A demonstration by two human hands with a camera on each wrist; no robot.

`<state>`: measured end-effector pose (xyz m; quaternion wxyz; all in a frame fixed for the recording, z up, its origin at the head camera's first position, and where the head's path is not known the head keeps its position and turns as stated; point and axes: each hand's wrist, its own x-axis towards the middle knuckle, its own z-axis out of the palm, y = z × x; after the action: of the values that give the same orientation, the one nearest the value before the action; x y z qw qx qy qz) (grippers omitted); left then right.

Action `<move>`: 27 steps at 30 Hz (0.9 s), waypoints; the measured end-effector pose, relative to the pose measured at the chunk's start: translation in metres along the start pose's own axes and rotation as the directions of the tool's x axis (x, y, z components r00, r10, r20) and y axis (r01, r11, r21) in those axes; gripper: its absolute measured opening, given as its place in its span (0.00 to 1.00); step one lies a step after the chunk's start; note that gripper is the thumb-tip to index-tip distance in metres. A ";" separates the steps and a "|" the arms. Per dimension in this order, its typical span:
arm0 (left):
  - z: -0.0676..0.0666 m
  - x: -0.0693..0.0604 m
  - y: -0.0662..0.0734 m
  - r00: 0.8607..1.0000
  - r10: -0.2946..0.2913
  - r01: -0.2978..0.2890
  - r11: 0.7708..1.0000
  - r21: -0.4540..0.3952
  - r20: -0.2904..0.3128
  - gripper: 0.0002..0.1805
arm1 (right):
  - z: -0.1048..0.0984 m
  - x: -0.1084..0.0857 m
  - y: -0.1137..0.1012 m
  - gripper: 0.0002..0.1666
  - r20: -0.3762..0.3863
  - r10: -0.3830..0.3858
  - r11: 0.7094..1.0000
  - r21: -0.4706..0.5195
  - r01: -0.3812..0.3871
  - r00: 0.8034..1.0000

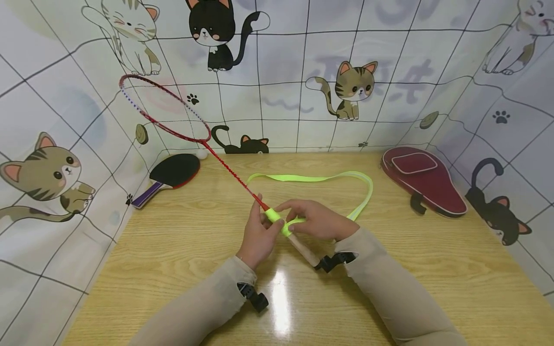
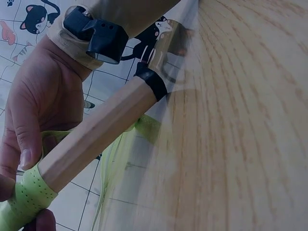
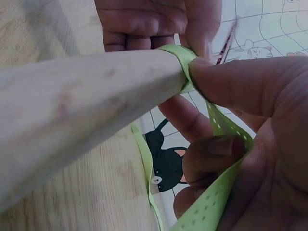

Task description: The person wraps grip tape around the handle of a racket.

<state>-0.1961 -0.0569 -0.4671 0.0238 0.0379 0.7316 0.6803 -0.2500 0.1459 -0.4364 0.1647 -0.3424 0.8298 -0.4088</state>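
A red badminton racket [image 1: 231,170] without strings in its frame is held slanting over the table, head to the upper left. Yellow-green perforated grip tape [image 2: 33,195] is wound round the upper handle; the lower bare wooden handle [image 2: 98,130] ends in a black band. My left hand [image 1: 257,236] grips the wrapped part, thumb on top. My right hand [image 1: 318,220] pinches the tape [image 3: 216,118] between thumb and fingers where it leaves the handle. From there the loose tape [image 1: 298,178] curves across the table behind both hands.
A black table tennis bat [image 1: 176,170] with a purple handle lies at the back left, beside a white ball [image 1: 201,154]. At the back right lies a dark red bat case [image 1: 421,180]. Cat-printed cloth [image 1: 281,105] walls the wooden table [image 1: 182,269] on three sides.
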 end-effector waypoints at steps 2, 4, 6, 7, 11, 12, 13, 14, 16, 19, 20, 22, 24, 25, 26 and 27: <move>0.000 0.000 0.001 1.000 -0.004 0.004 1.000 -0.003 -0.001 0.52 | -0.001 -0.001 -0.001 0.31 -0.002 0.000 1.000 0.002 0.000 1.000; 0.001 0.000 0.002 1.000 -0.003 0.003 1.000 -0.006 0.000 0.52 | -0.002 -0.001 0.000 0.31 -0.002 0.000 1.000 0.002 0.000 1.000; 0.001 0.000 0.002 1.000 -0.006 0.006 1.000 -0.003 -0.002 0.51 | -0.002 0.000 0.000 0.32 0.004 0.009 1.000 0.011 -0.009 1.000; 0.001 0.000 0.002 1.000 -0.006 0.006 1.000 -0.003 -0.001 0.51 | -0.002 0.000 0.001 0.33 0.011 0.013 1.000 0.020 -0.013 1.000; 0.001 0.000 0.000 1.000 -0.006 0.006 1.000 -0.027 -0.002 0.51 | -0.001 -0.001 -0.001 0.34 0.052 0.042 0.998 0.051 -0.044 0.998; 0.001 0.001 0.000 1.000 -0.005 0.005 1.000 -0.029 -0.002 0.51 | -0.001 -0.001 -0.002 0.34 0.060 0.049 0.997 0.056 -0.052 0.997; 0.001 0.001 -0.001 1.000 -0.003 0.003 1.000 -0.031 -0.002 0.51 | -0.001 -0.001 -0.002 0.34 0.067 0.052 0.996 0.062 -0.056 0.996; 0.001 0.001 -0.001 1.000 -0.004 0.004 0.999 -0.033 -0.001 0.51 | -0.001 -0.001 -0.002 0.34 0.070 0.054 0.996 0.063 -0.058 0.996; 0.001 0.002 -0.002 1.000 -0.003 0.003 0.999 -0.034 0.004 0.51 | -0.001 -0.001 -0.002 0.34 0.068 0.057 0.996 0.071 -0.062 0.996; 0.000 0.002 -0.002 1.000 -0.001 0.001 1.000 -0.012 0.008 0.52 | 0.000 0.000 -0.001 0.33 0.061 0.050 0.995 0.084 -0.055 0.997; 0.000 0.002 -0.002 1.000 -0.003 0.003 1.000 -0.001 0.009 0.52 | 0.000 0.000 -0.001 0.33 0.056 0.046 0.995 0.087 -0.051 0.997; 0.000 0.002 -0.001 1.000 -0.006 0.005 0.999 0.035 0.012 0.52 | 0.001 0.000 0.000 0.33 0.049 0.037 0.995 0.091 -0.042 0.998; -0.001 0.001 -0.001 1.000 -0.010 0.010 0.997 0.070 0.012 0.51 | 0.001 0.000 0.000 0.33 0.040 0.026 0.996 0.089 -0.029 0.999; -0.001 0.001 -0.001 1.000 -0.011 0.010 0.996 0.087 0.011 0.51 | 0.002 0.000 0.000 0.33 0.035 0.019 0.996 0.088 -0.022 0.999; -0.001 0.001 -0.001 1.000 -0.011 0.010 0.995 0.102 0.008 0.51 | 0.002 0.000 0.000 0.33 0.032 0.014 0.996 0.089 -0.017 0.999; -0.001 0.001 -0.001 1.000 -0.009 0.008 0.994 0.112 0.006 0.52 | 0.002 0.000 0.000 0.33 0.028 0.011 0.996 0.088 -0.014 1.000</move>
<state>-0.1972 -0.0579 -0.4679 0.0270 0.0382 0.7686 0.6380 -0.2492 0.1445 -0.4376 0.1935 -0.3352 0.8108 -0.4391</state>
